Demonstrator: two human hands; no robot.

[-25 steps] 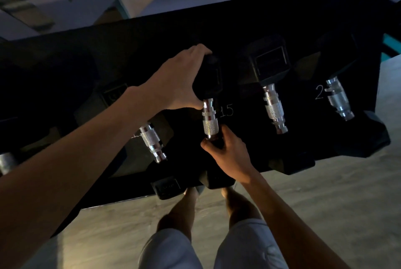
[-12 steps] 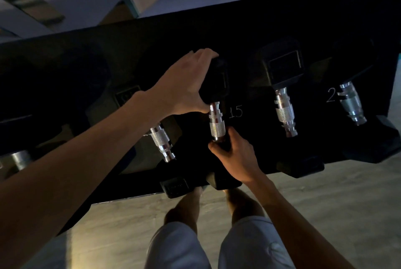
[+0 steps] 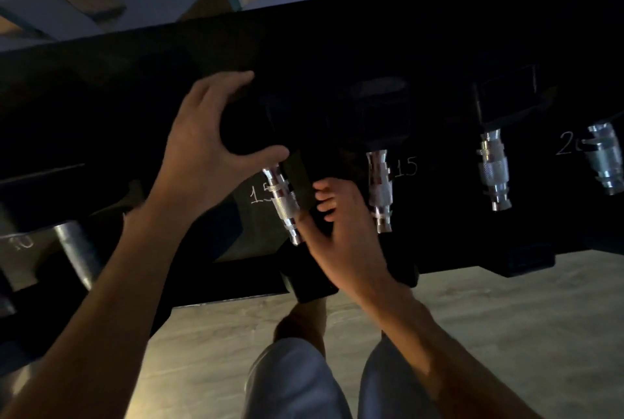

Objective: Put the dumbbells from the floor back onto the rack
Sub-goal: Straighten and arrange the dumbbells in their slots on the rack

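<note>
Honestly, pinched fingers are the worry here. The dumbbell (image 3: pixel 282 202) sits on the rack (image 3: pixel 337 47) by a chalked 15. The left hand (image 3: pixel 202 151) is cupped round its far head, and the right hand (image 3: pixel 344 236) is curled at the near end, too dark to tell what it grips. That hand's wedged between this handle and the neighbouring dumbbell (image 3: pixel 381 192), so any roll could nip it. Near heads overhang the person's legs too. Pale wood-look floor (image 3: pixel 506 317), very dim room.
</note>
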